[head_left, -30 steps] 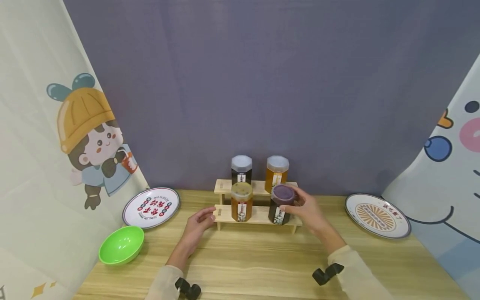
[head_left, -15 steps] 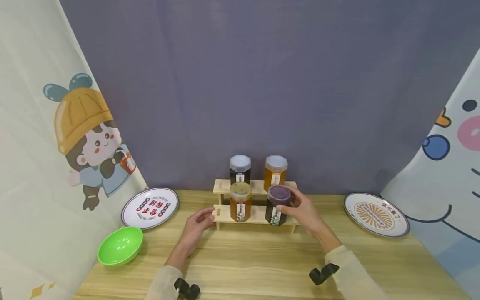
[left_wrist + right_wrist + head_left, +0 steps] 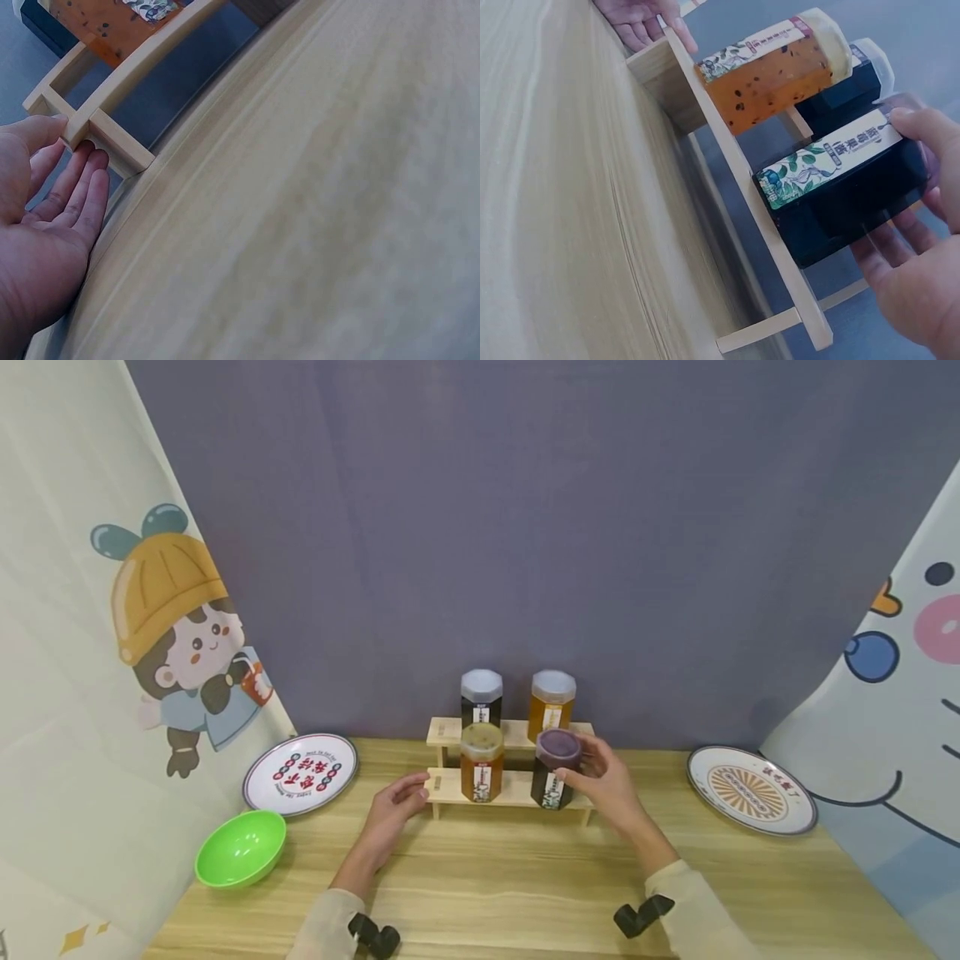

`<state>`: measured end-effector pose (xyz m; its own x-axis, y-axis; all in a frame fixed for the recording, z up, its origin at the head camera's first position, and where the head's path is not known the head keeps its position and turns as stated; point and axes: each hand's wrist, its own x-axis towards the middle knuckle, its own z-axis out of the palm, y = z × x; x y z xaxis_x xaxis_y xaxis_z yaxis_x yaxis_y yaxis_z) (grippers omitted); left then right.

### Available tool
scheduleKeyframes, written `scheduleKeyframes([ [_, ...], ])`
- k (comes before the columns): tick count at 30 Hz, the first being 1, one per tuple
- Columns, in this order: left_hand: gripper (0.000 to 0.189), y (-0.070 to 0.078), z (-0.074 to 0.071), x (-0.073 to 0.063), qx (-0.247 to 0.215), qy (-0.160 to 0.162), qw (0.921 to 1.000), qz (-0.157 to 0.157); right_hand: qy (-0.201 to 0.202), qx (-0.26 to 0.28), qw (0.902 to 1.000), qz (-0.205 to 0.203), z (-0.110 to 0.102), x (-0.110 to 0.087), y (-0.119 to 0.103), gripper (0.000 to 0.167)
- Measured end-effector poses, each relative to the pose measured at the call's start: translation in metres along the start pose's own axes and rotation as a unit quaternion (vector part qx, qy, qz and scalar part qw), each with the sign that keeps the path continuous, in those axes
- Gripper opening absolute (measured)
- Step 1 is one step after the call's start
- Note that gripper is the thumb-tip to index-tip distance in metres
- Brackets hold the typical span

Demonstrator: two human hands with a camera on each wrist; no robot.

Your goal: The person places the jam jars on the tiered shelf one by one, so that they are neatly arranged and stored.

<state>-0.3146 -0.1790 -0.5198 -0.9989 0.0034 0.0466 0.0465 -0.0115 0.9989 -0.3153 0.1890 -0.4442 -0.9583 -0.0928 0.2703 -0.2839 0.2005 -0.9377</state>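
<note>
A two-tier wooden rack point(image 3: 517, 787) stands on the table, bearing octagonal jars. My right hand point(image 3: 611, 781) grips a dark jar point(image 3: 840, 202) with a purple lid near its top, thumb at the label side and fingers round the other side. That jar stands upright on the front shelf, its base right at the board. Beside it on the same shelf is an orange jar point(image 3: 482, 768) with dark specks. My left hand point(image 3: 52, 217) pinches the left end of the front shelf, thumb over the board's end and fingers beneath it.
On the upper shelf stand a dark jar point(image 3: 482, 697) and an amber jar point(image 3: 552, 706), both with pale lids. Left of the rack lie a patterned plate point(image 3: 341, 781) and a green bowl point(image 3: 240, 850). Another plate point(image 3: 798, 810) lies at right. A grey curtain point(image 3: 480, 527) hangs behind.
The dark jar in my right hand has shifted slightly left along the front shelf, the hand moving with it. My left hand has stayed at the shelf's end.
</note>
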Motion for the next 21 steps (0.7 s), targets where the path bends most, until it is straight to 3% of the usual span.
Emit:
scheduleKeyframes([
  [10, 0.043, 0.001, -0.003, -0.002, 0.004, 0.009, 0.9999, -0.001, -0.015, 0.037, 0.9992, -0.003, 0.007, 0.009, 0.004, 0.071],
  [21, 0.042, 0.000, -0.001, 0.000, -0.005, 0.008, 1.0000, -0.002, -0.006, 0.030, 0.9995, 0.000, 0.008, 0.012, 0.008, 0.071],
])
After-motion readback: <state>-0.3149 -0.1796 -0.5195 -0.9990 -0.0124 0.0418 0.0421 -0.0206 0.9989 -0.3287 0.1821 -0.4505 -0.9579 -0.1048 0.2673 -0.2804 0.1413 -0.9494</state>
